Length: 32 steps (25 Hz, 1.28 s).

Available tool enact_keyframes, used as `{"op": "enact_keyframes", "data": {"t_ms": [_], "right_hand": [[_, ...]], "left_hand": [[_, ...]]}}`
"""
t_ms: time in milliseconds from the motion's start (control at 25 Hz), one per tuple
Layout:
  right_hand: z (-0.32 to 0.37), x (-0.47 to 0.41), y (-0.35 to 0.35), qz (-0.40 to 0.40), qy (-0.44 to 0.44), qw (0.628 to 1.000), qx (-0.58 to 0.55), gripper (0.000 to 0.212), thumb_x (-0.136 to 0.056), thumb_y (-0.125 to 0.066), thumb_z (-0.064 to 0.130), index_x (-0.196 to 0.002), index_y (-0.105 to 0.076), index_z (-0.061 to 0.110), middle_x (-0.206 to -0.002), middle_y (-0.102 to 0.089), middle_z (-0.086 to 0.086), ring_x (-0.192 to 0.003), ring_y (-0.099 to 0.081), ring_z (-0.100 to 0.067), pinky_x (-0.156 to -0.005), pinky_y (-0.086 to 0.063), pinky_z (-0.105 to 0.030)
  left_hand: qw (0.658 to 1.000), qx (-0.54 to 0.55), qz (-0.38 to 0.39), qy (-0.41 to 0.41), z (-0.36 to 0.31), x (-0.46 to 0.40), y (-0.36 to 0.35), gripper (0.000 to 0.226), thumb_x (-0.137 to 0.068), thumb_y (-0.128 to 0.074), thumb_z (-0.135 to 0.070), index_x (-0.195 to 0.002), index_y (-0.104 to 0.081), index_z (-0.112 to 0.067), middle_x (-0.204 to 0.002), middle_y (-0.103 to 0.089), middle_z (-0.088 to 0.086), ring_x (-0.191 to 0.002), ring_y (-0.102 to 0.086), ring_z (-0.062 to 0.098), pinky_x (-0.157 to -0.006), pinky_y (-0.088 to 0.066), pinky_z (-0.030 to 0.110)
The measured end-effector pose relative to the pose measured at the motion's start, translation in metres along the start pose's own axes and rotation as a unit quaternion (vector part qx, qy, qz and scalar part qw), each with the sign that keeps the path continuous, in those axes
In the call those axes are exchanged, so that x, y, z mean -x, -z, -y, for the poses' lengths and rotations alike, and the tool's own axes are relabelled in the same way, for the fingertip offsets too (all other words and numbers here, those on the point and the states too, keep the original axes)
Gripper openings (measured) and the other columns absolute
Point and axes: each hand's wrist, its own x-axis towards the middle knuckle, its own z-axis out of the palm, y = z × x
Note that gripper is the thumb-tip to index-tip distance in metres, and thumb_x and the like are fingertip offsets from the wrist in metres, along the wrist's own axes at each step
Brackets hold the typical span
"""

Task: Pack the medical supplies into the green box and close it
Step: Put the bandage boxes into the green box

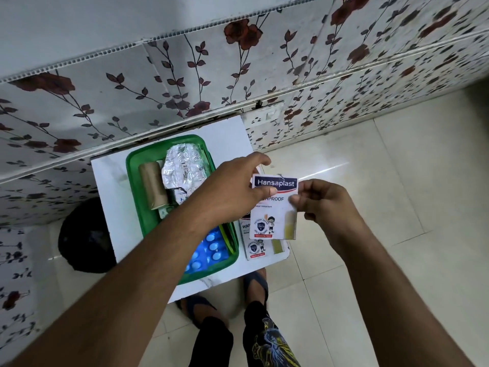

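**A:** While both hands meet over the right edge of the small white table [111,186], what do they hold?

**B:** From the head view, the left hand [232,189] pinches the upper left of a white Hansaplast plaster packet [274,207] between thumb and fingers. The right hand [325,205] grips the packet's right edge, fingers curled around it.

**A:** And the box?

**B:** The green rectangular plastic box [132,165] sits open on the table, left of the packet. Inside lie a beige bandage roll [152,185], a crumpled silver foil blister strip [182,165] and a blue blister sheet of round white tablets [209,250].

**A:** Anything left outside?

**B:** Another plaster packet [255,247] lies on the table just beside the box, beneath the held one.
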Motion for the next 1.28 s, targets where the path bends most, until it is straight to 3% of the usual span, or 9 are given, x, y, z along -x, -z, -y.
{"op": "enact_keyframes", "data": {"t_ms": [160,240,360,440,600,800,1000,1120,1280], "right_hand": [[0.029,0.011,-0.015,0.066,0.04,0.995,-0.071,0.011,-0.084,-0.071,0.011,-0.095,-0.071,0.013,-0.083,-0.075,-0.004,-0.072,-0.067,-0.013,-0.066,-0.045,-0.025],[0.028,0.005,-0.025,0.038,0.038,0.999,-0.008,0.014,-0.084,-0.073,0.015,-0.097,-0.072,0.018,-0.086,-0.075,-0.007,-0.073,-0.067,-0.01,-0.066,-0.045,-0.023],[0.0,-0.01,-0.035,-0.032,0.004,0.975,0.218,0.023,-0.081,-0.076,0.026,-0.101,-0.065,0.022,-0.093,-0.07,-0.004,-0.08,-0.066,-0.014,-0.063,-0.044,-0.026],[-0.02,-0.016,-0.041,-0.036,-0.022,0.944,0.326,0.041,-0.076,-0.078,0.037,-0.11,-0.058,0.025,-0.102,-0.064,0.001,-0.087,-0.062,-0.016,-0.067,-0.043,-0.029],[-0.041,-0.019,-0.049,-0.038,-0.029,0.918,0.394,0.067,-0.068,-0.08,0.049,-0.123,-0.049,0.027,-0.108,-0.059,0.001,-0.093,-0.059,-0.018,-0.072,-0.045,-0.032],[-0.043,-0.017,-0.056,-0.08,-0.007,0.904,0.421,0.048,-0.075,-0.076,0.043,-0.117,-0.056,0.032,-0.102,-0.066,0.008,-0.091,-0.064,-0.017,-0.071,-0.048,-0.033],[-0.04,-0.012,-0.056,-0.121,-0.004,0.922,0.368,0.026,-0.079,-0.074,0.032,-0.101,-0.062,0.028,-0.084,-0.065,0.012,-0.082,-0.064,-0.019,-0.063,-0.041,-0.029],[-0.019,-0.003,-0.043,-0.154,0.019,0.948,0.277,0.012,-0.083,-0.072,0.02,-0.091,-0.065,0.021,-0.08,-0.069,0.006,-0.076,-0.068,-0.02,-0.054,-0.043,-0.027],[0.044,0.034,-0.038,-0.207,0.143,0.966,0.067,0.013,-0.084,-0.072,0.012,-0.087,-0.064,0.021,-0.078,-0.068,-0.001,-0.067,-0.067,-0.02,-0.052,-0.055,-0.03]], "left_hand": [[0.968,0.18,-0.163,0.059,0.009,0.039,0.048,0.029,-0.086,-0.067,-0.007,-0.101,-0.066,-0.032,-0.098,-0.067,-0.004,-0.074,-0.073,0.012,-0.064,-0.061,0.033],[0.941,0.191,-0.263,0.091,0.033,0.059,0.079,0.029,-0.086,-0.066,-0.006,-0.104,-0.067,-0.028,-0.099,-0.067,-0.007,-0.076,-0.073,0.012,-0.06,-0.059,0.025],[0.927,0.122,-0.323,0.146,0.071,0.062,0.09,0.026,-0.087,-0.067,-0.01,-0.108,-0.067,-0.026,-0.107,-0.068,0.0,-0.082,-0.069,0.014,-0.061,-0.05,0.018],[0.928,0.03,-0.333,0.163,0.089,0.052,0.08,0.03,-0.086,-0.069,-0.015,-0.115,-0.067,-0.023,-0.114,-0.064,0.007,-0.093,-0.065,0.022,-0.07,-0.045,0.02],[0.924,-0.122,-0.341,0.126,0.101,0.046,0.068,0.04,-0.083,-0.072,-0.021,-0.123,-0.064,-0.017,-0.119,-0.056,0.013,-0.109,-0.055,0.031,-0.092,-0.044,0.039],[0.912,-0.274,-0.301,0.043,0.109,0.063,0.054,0.034,-0.092,-0.055,-0.032,-0.123,-0.064,-0.019,-0.125,-0.058,0.005,-0.118,-0.045,0.032,-0.096,-0.035,0.049],[0.912,-0.327,-0.245,0.027,0.116,0.065,0.046,0.041,-0.091,-0.055,-0.042,-0.125,-0.062,-0.019,-0.128,-0.063,-0.001,-0.129,-0.044,0.031,-0.108,-0.02,0.055],[0.918,-0.254,-0.303,0.021,0.117,0.071,0.051,0.035,-0.092,-0.053,-0.037,-0.121,-0.063,-0.02,-0.124,-0.065,0.0,-0.124,-0.047,0.03,-0.106,-0.027,0.053],[0.911,-0.146,-0.383,0.043,0.134,0.092,0.057,0.03,-0.091,-0.05,-0.03,-0.114,-0.065,-0.019,-0.115,-0.068,0.004,-0.113,-0.055,0.032,-0.099,-0.037,0.05]]}}
